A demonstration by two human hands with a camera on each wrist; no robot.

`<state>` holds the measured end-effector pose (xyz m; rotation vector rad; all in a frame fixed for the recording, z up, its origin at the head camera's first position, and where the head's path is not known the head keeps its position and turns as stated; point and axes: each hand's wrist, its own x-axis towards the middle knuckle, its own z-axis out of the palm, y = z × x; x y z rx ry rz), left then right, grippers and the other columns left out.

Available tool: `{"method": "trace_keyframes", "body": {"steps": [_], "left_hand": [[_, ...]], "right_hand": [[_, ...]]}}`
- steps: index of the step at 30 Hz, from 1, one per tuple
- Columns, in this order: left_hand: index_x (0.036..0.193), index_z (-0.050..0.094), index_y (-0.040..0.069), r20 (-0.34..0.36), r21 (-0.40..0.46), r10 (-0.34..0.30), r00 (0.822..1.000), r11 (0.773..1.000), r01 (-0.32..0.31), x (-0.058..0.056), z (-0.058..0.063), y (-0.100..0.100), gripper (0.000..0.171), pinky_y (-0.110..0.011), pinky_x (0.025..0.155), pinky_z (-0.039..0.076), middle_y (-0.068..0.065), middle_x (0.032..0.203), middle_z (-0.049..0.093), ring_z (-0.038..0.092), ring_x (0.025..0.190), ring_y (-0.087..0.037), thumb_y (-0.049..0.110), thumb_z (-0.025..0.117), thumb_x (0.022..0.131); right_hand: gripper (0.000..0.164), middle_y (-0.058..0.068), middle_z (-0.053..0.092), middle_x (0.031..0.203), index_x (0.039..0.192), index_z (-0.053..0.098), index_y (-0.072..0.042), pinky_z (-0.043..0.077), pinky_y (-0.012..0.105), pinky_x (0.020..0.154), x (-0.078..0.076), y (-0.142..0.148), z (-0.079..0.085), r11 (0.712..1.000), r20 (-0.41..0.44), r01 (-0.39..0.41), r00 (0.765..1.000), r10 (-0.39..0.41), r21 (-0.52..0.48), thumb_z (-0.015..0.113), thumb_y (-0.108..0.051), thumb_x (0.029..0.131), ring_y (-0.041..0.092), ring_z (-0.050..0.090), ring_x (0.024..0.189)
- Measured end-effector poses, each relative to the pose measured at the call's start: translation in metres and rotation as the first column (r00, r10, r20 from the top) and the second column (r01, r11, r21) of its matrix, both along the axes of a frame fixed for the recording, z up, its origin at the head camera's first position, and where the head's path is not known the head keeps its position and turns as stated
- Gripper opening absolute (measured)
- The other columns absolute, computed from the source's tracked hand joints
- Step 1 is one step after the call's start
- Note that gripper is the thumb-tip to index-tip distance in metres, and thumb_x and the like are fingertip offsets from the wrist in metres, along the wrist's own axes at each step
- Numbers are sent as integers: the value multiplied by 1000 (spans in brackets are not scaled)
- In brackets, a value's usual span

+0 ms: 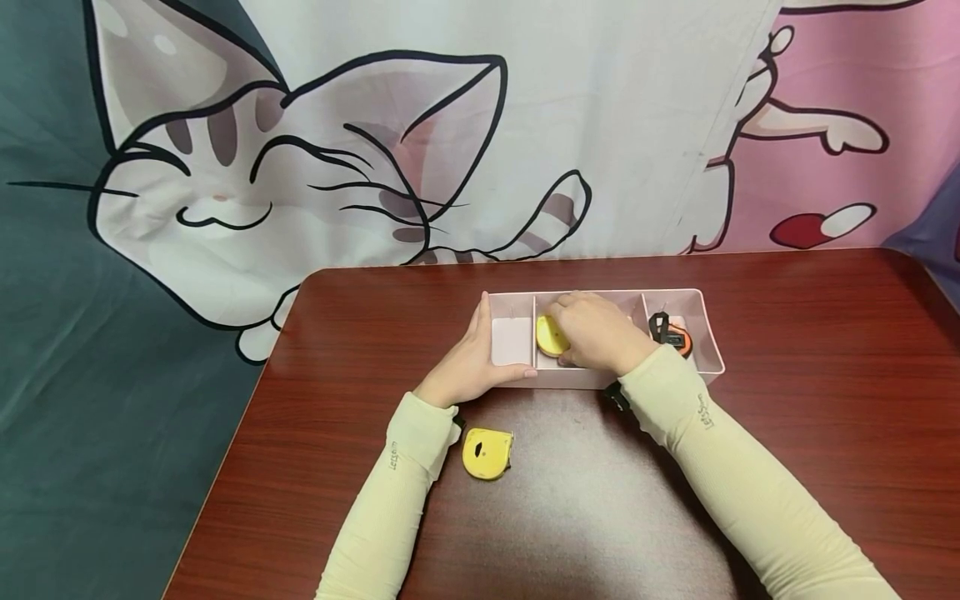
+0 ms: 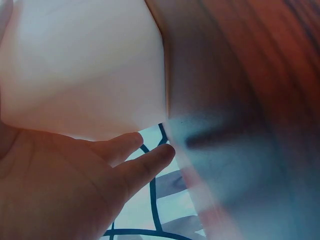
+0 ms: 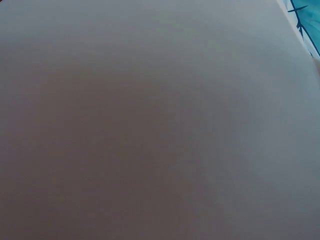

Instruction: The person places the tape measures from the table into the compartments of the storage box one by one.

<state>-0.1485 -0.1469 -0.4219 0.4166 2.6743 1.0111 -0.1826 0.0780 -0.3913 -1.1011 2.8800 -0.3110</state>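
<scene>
A pale pink box with three compartments lies lengthwise on the table. My left hand braces its left end, fingers straight along the end wall and thumb along the front. In the left wrist view, the left hand has its fingers stretched past the box's pale wall. My right hand reaches into the middle compartment and holds a yellow tape measure, partly covered by the fingers. The box wall fills most of the right wrist view, hiding that hand.
An orange and black tape measure sits in the right compartment. Another yellow tape measure lies on the brown table, in front of the box near the left wrist. Behind the table hangs a cartoon-cat curtain.
</scene>
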Motion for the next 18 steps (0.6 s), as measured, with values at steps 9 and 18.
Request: {"method": "trace_keyframes", "body": {"steps": [9,18], "left_hand": [[157,-24,14,8,1,-3,1000,1000,3,0,-1,0,136,-42,116,29,-13,167,-11,20,149,-29,59,78,80],[157,-24,13,6,9,-6,1000,1000,6,0,0,0,136,-41,116,30,-12,167,-11,23,148,-29,58,79,80]], "right_hand": [[61,15,68,108,112,67,4,42,49,104,-2,-1,-4,1000,-10,-1,1000,1,21,94,-20,63,35,62,107],[56,13,69,100,107,69,3,43,47,102,-3,-3,-5,999,-23,-16,1000,17,42,95,-21,63,35,62,107]]}}
